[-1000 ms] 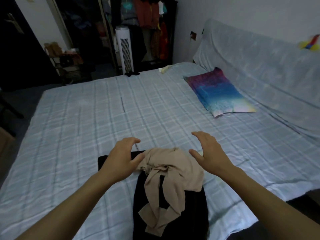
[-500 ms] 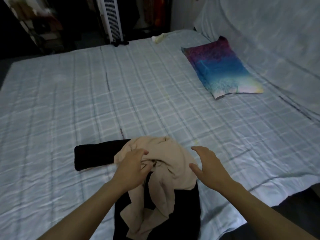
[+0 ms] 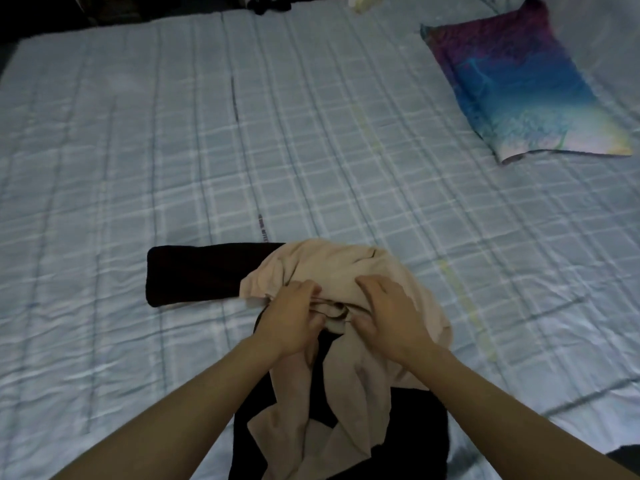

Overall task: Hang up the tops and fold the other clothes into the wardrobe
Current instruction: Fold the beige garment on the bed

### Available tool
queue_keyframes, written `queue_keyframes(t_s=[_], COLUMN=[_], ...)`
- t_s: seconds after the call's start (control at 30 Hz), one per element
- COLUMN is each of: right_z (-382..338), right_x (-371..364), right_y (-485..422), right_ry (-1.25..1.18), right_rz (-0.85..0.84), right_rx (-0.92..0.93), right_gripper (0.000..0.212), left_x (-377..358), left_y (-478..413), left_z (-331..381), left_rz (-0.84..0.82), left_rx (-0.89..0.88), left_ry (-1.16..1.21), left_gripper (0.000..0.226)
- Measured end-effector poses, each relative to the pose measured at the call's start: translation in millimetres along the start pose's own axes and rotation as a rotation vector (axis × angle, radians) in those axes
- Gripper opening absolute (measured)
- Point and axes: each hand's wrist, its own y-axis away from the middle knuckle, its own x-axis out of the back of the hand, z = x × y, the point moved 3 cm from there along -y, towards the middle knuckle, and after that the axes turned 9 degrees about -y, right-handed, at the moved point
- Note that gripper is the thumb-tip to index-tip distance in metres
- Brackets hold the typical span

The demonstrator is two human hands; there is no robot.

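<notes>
Both hands, left hand (image 3: 294, 318) and right hand (image 3: 389, 315), grip a bunched beige garment (image 3: 332, 268) lying over black clothing (image 3: 197, 273) beneath them.

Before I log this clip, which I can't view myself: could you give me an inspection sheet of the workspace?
Surface: bed sheet, pale blue check, rumpled.
Job's things: beige garment bunched on top of a black garment.
Clutter: multicoloured pillow; pale object at the far edge.
Grips: left hand and right hand both grip the beige garment.
Cables: nothing seen.
Surroundings: dark area beyond the bed.
</notes>
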Motion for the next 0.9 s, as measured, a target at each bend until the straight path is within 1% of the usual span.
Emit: queue_keyframes(t_s=[0.07,0.13,0.17,0.23,0.27,0.3,0.4,0.53,0.63,0.73,0.77,0.9], right_z=[0,2,3,5,6,6,3,-18,-43,-75,-86,-133], right_x=[-10,-18,-19,-18,-16,-14,-5,13,32,57,66,100], right_y=[-10,-13,-13,-12,-12,-11,-8,-4,0,9,13,26], right_ry=[0.061,0.108,0.109,0.080,0.063,0.043,-0.040,-0.142,-0.213,-0.278,-0.285,-0.283], right_rz=[0.010,0.041,0.077,0.145,0.158,0.164,0.200,0.296,0.359,0.433,0.456,0.519], right_rx=[-0.018,-0.024,-0.013,0.007,0.010,0.010,0.030,0.089,0.126,0.198,0.221,0.281], right_gripper=[0.067,0.058,0.049,0.028,0.022,0.019,0.017,0.011,0.011,0.016,0.017,0.019], left_x=[-8,-13,-13,-13,-11,-9,2,35,70,110,124,185], left_y=[-6,-10,-12,-14,-14,-14,-11,-5,4,17,22,48], left_z=[-2,-3,-3,-1,1,3,7,13,22,29,32,44], left_rz=[0.023,0.090,0.134,0.194,0.204,0.206,0.212,0.289,0.342,0.374,0.386,0.460], left_rx=[0.006,0.046,0.063,0.084,0.081,0.065,0.000,-0.031,-0.064,-0.108,-0.128,-0.189], left_ry=[0.033,0.083,0.113,0.152,0.153,0.148,0.106,0.089,0.108,0.100,0.105,0.128], left_gripper=[0.046,0.042,0.033,0.009,0.002,0.003,0.003,0.002,0.006,0.004,0.002,0.010])
